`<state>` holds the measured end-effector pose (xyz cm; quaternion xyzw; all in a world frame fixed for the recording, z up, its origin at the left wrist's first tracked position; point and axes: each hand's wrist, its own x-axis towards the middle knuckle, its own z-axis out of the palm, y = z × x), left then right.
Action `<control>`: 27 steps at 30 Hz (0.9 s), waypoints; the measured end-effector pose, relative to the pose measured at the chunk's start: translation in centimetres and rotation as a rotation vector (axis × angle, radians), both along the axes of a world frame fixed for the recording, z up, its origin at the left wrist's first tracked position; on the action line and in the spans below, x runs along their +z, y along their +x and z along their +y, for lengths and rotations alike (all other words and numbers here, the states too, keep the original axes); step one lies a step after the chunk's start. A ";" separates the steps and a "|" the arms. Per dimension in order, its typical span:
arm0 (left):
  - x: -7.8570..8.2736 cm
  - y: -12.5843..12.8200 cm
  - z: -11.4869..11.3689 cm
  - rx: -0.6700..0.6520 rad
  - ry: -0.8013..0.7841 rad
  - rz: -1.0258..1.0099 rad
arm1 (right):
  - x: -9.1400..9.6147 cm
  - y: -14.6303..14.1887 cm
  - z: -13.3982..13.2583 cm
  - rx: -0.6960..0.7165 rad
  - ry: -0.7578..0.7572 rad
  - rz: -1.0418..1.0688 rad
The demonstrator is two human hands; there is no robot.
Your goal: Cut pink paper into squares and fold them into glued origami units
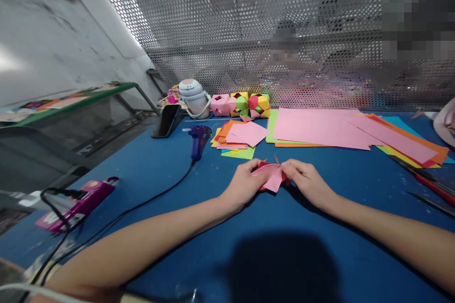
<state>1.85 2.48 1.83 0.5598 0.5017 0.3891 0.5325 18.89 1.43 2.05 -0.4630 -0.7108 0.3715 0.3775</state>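
A folded piece of pink and red paper point(273, 179) is held between both hands over the blue table. My left hand point(247, 182) grips its left side, thumb lying on the pink face. At the right edge, the fingers of my right hand point(305, 180) pinch the paper, and red shows behind and under the pink. Just beyond the hands lies a stack of small coloured paper squares point(245, 135), pink on top. Behind that stand several folded paper balls point(240, 105) in pink, yellow, green and red.
A blue glue gun point(198, 142) trails its cord leftward to a purple power strip point(80, 203). A phone point(166, 120) and a white bottle point(195, 98) stand at the back left. Large paper sheets point(320, 125), scissors point(432, 182) and a perforated metal screen point(227, 33) are farther off.
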 end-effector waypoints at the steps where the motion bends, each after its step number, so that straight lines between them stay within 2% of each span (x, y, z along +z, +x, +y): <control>1: 0.0 0.0 0.0 -0.006 0.008 0.005 | -0.2 -0.1 0.0 0.005 0.025 -0.047; 6: -0.1 -0.2 -0.2 -0.052 0.118 0.095 | -1.2 -0.6 -0.1 -0.058 0.181 -0.217; 10: -0.2 -0.3 -0.1 -0.073 0.174 0.138 | -1.5 -0.4 0.0 -0.064 0.239 -0.275; 16: 0.1 0.1 -0.3 0.000 0.109 0.024 | -1.6 -0.4 0.0 -0.081 0.297 -0.326; 19: 0.1 0.2 -0.2 0.016 0.092 -0.064 | -1.4 -0.4 -0.2 -0.025 0.298 -0.336; 23: 0.7 0.1 0.3 0.003 0.130 -0.145 | -0.8 0.5 -0.4 0.081 0.216 -0.201; 27: 2.8 -0.3 0.4 0.035 0.211 -0.188 | -0.1 0.7 0.7 -0.063 0.140 -0.023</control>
